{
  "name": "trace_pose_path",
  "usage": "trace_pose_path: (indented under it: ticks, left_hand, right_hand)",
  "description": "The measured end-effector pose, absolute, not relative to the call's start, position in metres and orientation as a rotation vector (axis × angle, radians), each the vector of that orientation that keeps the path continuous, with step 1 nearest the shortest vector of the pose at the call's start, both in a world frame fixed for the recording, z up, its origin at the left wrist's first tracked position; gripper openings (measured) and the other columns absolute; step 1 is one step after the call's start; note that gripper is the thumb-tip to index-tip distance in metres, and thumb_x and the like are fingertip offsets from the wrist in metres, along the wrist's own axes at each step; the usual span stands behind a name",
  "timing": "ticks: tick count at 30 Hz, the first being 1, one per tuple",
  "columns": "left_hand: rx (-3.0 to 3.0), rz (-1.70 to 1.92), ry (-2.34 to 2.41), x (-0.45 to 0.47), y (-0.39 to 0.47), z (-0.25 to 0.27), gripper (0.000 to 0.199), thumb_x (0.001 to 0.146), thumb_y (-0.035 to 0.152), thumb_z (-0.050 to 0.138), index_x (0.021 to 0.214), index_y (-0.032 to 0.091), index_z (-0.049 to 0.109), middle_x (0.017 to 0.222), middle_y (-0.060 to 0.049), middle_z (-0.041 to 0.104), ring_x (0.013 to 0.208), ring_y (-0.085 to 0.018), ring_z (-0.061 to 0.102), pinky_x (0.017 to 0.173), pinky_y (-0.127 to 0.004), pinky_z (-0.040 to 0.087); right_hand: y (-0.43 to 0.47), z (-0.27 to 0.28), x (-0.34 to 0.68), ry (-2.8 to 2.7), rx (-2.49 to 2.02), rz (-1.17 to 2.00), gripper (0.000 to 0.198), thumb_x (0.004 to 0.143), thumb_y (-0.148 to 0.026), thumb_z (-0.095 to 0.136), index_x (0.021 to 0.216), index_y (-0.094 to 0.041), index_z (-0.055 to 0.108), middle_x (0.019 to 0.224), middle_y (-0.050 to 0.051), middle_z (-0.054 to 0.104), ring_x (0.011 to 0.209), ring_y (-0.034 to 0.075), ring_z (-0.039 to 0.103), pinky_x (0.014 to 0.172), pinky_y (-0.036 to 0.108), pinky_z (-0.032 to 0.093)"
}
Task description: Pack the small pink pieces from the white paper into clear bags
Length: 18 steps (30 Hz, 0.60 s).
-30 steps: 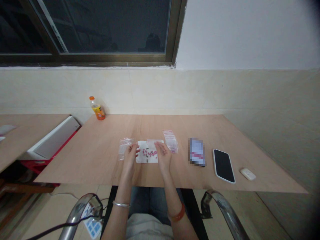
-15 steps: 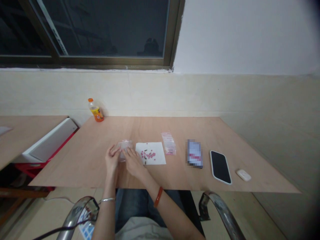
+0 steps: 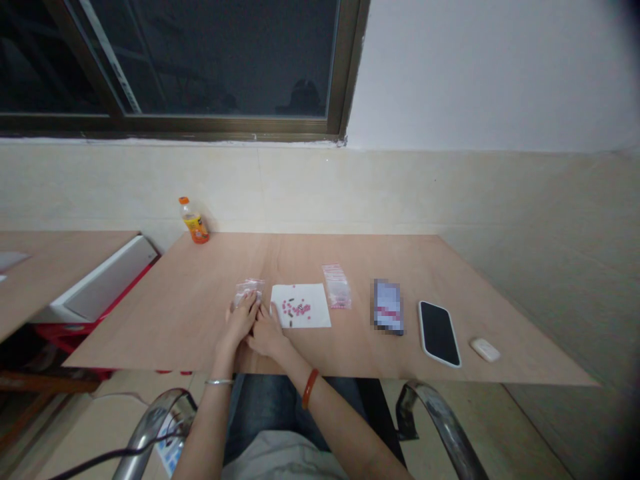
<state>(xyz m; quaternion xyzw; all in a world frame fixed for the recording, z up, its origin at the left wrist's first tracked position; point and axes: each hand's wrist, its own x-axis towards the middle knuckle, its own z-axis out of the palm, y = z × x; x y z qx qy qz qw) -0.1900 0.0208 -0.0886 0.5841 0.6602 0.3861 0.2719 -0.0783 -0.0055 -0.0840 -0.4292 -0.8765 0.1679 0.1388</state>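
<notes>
We have our left hand over the clear plastic on the worktop, just left of the white paper with its small pink pieces, and our right hand close beside the left; our fingers lie close together, and we cannot tell whether they pinch anything

1 view is taken from the person's head, facing forward and down. The left hand, right hand and desk are seen from close above; the wall and window are seen farther back.
</notes>
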Motion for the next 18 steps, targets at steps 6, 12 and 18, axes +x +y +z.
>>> trace_pose_path:
  ticks: [6,12,18]
  left_hand:
    - [1.604,0.957,1.829,-0.186,0.019,-0.091,0.030,0.079,0.035,0.058,0.107,0.024,0.062,0.136,-0.013,0.049,0.133,-0.027,0.032,0.110,-0.047,-0.010]
    - [1.452,1.059,1.746,-0.182,0.022,-0.079,0.020,0.076,0.033,0.061,0.092,0.022,0.064,0.122,-0.014,0.059,0.131,-0.029,0.035,0.110,-0.049,0.006]
    - [1.209,1.246,1.671,-0.176,0.022,-0.074,0.021,0.084,0.037,0.049,0.079,0.021,0.061,0.115,-0.015,0.061,0.124,-0.028,0.044,0.099,-0.043,0.034]
  right_hand:
    - [-0.004,-0.086,-0.081,-2.521,-1.238,0.511,0.071,0.085,-0.042,0.044,0.145,-0.015,0.018,0.150,0.015,0.020,0.139,0.029,0.013,0.111,0.053,0.002]
    - [-0.004,-0.087,-0.085,-2.505,-1.265,0.513,0.072,0.085,-0.044,0.044,0.145,-0.013,0.018,0.151,0.014,0.016,0.139,0.029,0.009,0.111,0.052,0.003]
    - [-0.007,-0.079,-0.086,-2.533,-1.283,0.534,0.071,0.086,-0.043,0.044,0.145,-0.013,0.018,0.151,0.014,0.015,0.140,0.029,0.006,0.110,0.054,0.004]
